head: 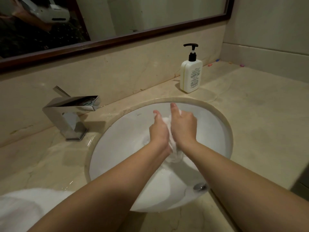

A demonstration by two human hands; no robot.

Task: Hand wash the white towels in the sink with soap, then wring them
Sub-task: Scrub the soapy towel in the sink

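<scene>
Squeezing the white towel between both hands over the sink: left hand and right hand are gripping it palm to palm. Towel's long axis is running near-to-far between them, tail hanging toward the person. Both hands equally close. Another towel is waiting on the tabletop, left.

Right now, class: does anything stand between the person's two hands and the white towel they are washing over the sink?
Nothing visible does. The left hand and right hand already press directly on the white towel from either side, above the sink. The soap bottle stands apart on the counter.
</scene>
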